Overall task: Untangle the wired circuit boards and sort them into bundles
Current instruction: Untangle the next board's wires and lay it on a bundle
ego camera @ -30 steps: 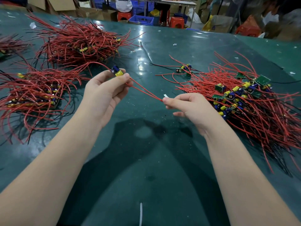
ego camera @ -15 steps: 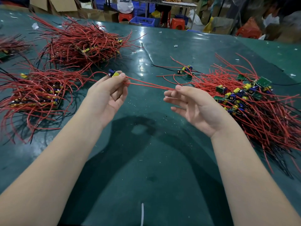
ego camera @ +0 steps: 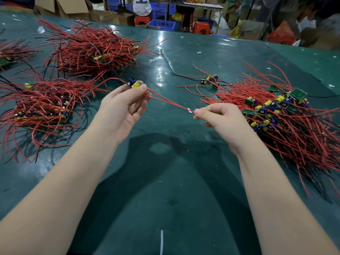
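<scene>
Since half a second ago: right hand [ego camera: 219, 118] closed again from spread fingers, now pinching the far ends of two red wires [ego camera: 169, 102] by the white tip. Left hand [ego camera: 123, 105] about where it was, gripping a small board [ego camera: 135, 83] with yellow and blue parts between thumb and fingertips. Wires drawn taut between both hands, above the counter [ego camera: 165, 162]; a third red wire looping away from the board toward the left bundle [ego camera: 38, 109].

Dark green counter, glossy, catching light glare near its far edge. Sorted bundles on the left: one near, a bigger bundle [ego camera: 92, 50] behind it, part of another at the left edge. Tangled pile [ego camera: 279, 115] of boards and red and black wires on the right, just beside the right hand. Two or three loose boards [ego camera: 209, 80] lying apart, ahead of the pile. Short white strip [ego camera: 161, 240] at the near edge.

Beyond the counter: cardboard boxes [ego camera: 71, 4], blue crate [ego camera: 161, 24], orange stools [ego camera: 201, 27], a seated person in white [ego camera: 143, 5].
</scene>
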A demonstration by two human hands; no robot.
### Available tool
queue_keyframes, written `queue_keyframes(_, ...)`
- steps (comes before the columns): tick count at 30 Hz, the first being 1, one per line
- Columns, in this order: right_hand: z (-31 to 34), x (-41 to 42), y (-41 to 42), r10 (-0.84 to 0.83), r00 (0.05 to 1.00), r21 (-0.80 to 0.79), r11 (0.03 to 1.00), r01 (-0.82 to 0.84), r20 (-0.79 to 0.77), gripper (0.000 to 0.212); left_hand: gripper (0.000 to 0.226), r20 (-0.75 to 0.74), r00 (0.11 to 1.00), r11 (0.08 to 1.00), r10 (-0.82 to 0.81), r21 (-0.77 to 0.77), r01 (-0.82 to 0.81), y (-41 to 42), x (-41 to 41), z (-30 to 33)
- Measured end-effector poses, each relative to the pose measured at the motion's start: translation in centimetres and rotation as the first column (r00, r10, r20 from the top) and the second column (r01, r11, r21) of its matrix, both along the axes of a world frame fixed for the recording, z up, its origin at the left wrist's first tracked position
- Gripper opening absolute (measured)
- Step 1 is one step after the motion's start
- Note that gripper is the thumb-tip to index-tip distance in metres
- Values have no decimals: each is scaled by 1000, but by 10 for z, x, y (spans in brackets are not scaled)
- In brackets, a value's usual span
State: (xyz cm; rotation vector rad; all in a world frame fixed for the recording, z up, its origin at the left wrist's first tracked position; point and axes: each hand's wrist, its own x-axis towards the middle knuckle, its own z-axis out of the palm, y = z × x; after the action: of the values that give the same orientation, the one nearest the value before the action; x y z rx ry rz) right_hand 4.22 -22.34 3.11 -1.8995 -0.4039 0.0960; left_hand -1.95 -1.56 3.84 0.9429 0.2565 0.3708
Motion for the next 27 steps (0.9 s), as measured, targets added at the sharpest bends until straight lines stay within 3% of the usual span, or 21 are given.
queue_keyframes(4,1,0,3,-89,992,-21,996,91,85,16,11,-1,1000,999,24,37,-23,1,-1,0)
queue_keyframes(7,7,-5,8,-201,919,66,979,191,339,6,11,-14,996,966,84,246,-78,-3,-1,-2)
queue_keyframes(9,9,-15,15,-166,862,85,986,143,479,8,12,-11,997,941,76,333,-68,-10,-1,-4)
queue_keyframes(14,3,-31,29,68,825,-156,987,25,561,7,11,30,999,960,-42,278,32,-22,-1,-7)
queue_keyframes(18,5,-28,23,2,829,-106,992,69,559,9,9,26,996,967,-81,245,72,-22,0,-7)
queue_keyframes(27,3,-29,23,58,761,-166,984,66,647,7,9,-51,988,983,-143,104,148,-21,0,-7)
